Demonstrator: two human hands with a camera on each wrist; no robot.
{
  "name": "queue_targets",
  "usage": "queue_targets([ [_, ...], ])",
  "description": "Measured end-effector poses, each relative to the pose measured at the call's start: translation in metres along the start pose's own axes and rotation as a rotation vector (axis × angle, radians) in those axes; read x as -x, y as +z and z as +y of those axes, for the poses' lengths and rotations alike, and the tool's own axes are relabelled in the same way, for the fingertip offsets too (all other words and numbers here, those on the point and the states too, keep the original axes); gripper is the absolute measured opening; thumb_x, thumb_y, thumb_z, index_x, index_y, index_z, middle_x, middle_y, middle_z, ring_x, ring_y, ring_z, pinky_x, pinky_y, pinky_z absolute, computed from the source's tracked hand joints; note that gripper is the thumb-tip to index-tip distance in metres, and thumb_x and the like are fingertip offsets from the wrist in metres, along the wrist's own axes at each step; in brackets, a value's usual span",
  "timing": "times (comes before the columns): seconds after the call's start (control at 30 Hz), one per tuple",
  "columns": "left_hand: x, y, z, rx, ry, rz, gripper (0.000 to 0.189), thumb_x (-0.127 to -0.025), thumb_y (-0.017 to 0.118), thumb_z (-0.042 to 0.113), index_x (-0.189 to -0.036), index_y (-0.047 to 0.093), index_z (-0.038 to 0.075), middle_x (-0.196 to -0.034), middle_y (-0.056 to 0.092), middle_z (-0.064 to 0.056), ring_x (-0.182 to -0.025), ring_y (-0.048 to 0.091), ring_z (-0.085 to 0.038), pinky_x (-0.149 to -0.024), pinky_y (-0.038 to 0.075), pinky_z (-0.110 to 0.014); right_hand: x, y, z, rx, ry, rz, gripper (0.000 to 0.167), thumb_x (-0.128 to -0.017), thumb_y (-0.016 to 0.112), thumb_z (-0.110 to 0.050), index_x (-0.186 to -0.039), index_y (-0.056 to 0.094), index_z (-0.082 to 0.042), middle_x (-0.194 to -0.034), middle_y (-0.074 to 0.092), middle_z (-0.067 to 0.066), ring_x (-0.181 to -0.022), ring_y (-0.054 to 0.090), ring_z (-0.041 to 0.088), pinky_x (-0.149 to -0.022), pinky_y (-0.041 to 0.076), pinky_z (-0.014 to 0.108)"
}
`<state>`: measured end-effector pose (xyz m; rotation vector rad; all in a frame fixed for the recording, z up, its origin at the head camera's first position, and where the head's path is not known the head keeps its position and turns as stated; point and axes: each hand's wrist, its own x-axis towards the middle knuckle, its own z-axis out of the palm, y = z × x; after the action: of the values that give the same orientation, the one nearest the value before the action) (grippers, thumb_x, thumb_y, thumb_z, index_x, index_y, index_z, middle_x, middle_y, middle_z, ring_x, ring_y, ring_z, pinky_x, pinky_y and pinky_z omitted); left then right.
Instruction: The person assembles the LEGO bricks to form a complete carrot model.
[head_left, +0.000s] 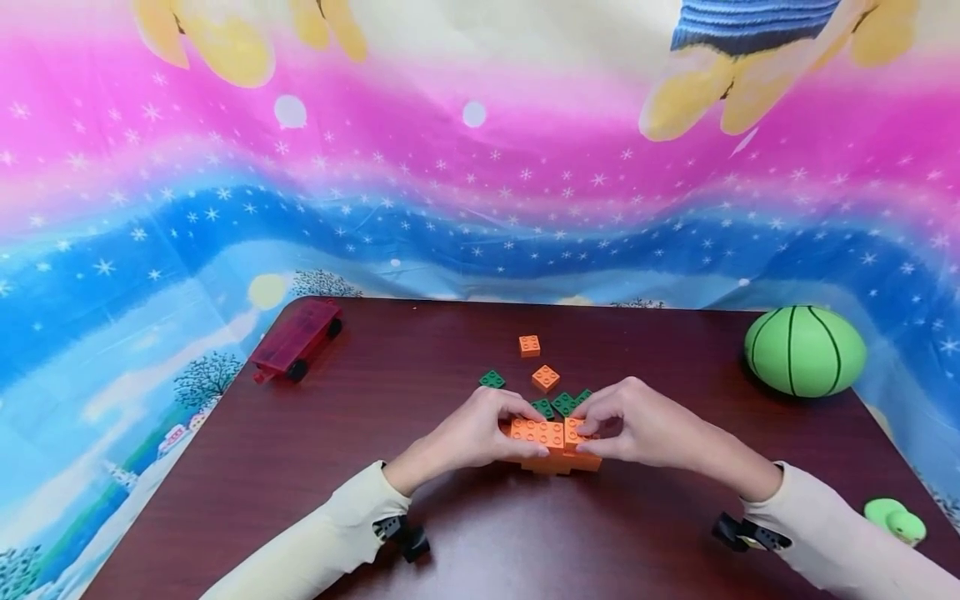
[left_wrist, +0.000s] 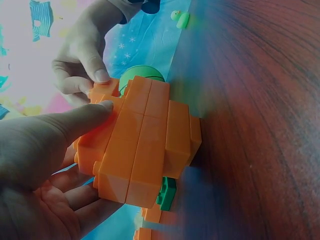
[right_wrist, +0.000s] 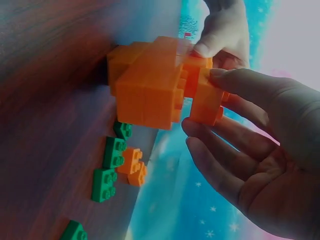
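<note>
An orange toy-brick structure (head_left: 551,462), stacked in several layers, sits on the table between both hands. My left hand (head_left: 480,429) grips the long top brick (head_left: 536,434), thumb on the near side and fingers behind. With thumb and fingers, my right hand (head_left: 637,421) pinches a small orange brick (right_wrist: 206,100) at the right end of the top layer. In the right wrist view, a narrow gap shows between this brick and the studs of the layer below. Green bricks (right_wrist: 103,185) lie just behind the structure.
Two loose orange bricks (head_left: 546,378) and another green brick (head_left: 492,379) lie farther back. A red wheeled toy cart (head_left: 300,337) stands at the back left. A green ball (head_left: 806,351) is at the back right, with a green toy duck (head_left: 896,521) near the right edge.
</note>
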<state>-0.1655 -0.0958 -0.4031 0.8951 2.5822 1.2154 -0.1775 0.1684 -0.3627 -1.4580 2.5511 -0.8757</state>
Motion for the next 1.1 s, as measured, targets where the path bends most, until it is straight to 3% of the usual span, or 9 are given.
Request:
queue_targets([
  [0.13, -0.0001, 0.0011, -0.0014, 0.000, 0.003, 0.003, 0.030, -0.084, 0.087, 0.032, -0.110, 0.081, 0.019, -0.104, 0.076, 0.007, -0.085, 0.061, -0.003, -0.072, 0.052, -0.020, 0.0008, 0.0045, 0.0012, 0.001, 0.017, -0.018, 0.002, -0.086, 0.084, -0.018, -0.087, 0.082, -0.018, -0.101, 0.080, 0.000, -0.090, 0.074, 0.009, -0.069, 0.061, 0.027],
  [0.3, 0.0003, 0.0010, -0.0026, 0.001, 0.006, 0.006, 0.031, -0.084, 0.087, 0.033, -0.110, 0.081, 0.019, -0.104, 0.077, 0.007, -0.085, 0.062, -0.002, -0.072, 0.053, -0.019, 0.0012, 0.0078, 0.0032, -0.002, 0.016, -0.015, 0.008, -0.085, 0.084, -0.014, -0.089, 0.082, -0.020, -0.102, 0.080, 0.002, -0.091, 0.076, 0.012, -0.069, 0.061, 0.027],
  [0.6, 0.0000, 0.0015, -0.0027, 0.007, 0.015, 0.013, 0.029, -0.084, 0.087, 0.033, -0.109, 0.081, 0.020, -0.101, 0.076, 0.008, -0.082, 0.061, -0.003, -0.071, 0.052, -0.021, -0.0006, 0.0071, 0.0046, -0.019, -0.008, -0.031, 0.009, -0.086, 0.083, -0.014, -0.084, 0.081, -0.022, -0.095, 0.080, -0.003, -0.094, 0.075, 0.013, -0.072, 0.061, 0.025],
  [1.0, 0.0013, 0.0021, -0.0020, 0.016, 0.001, 0.012, 0.029, -0.083, 0.087, 0.031, -0.110, 0.081, 0.019, -0.100, 0.076, 0.007, -0.082, 0.060, -0.003, -0.071, 0.053, -0.022, -0.0025, 0.0051, 0.0051, -0.031, 0.056, -0.116, 0.011, -0.088, 0.082, -0.019, -0.080, 0.077, -0.024, -0.098, 0.079, -0.006, -0.095, 0.073, 0.007, -0.078, 0.061, 0.026],
  [1.1, 0.0007, 0.0024, -0.0012, 0.005, 0.001, 0.014, 0.030, -0.083, 0.087, 0.031, -0.110, 0.081, 0.019, -0.100, 0.076, 0.007, -0.082, 0.060, -0.003, -0.070, 0.052, -0.020, 0.0010, 0.0051, 0.0047, 0.001, 0.070, -0.117, 0.007, -0.089, 0.082, -0.024, -0.084, 0.077, -0.025, -0.095, 0.079, -0.009, -0.086, 0.070, 0.002, -0.075, 0.060, 0.026],
])
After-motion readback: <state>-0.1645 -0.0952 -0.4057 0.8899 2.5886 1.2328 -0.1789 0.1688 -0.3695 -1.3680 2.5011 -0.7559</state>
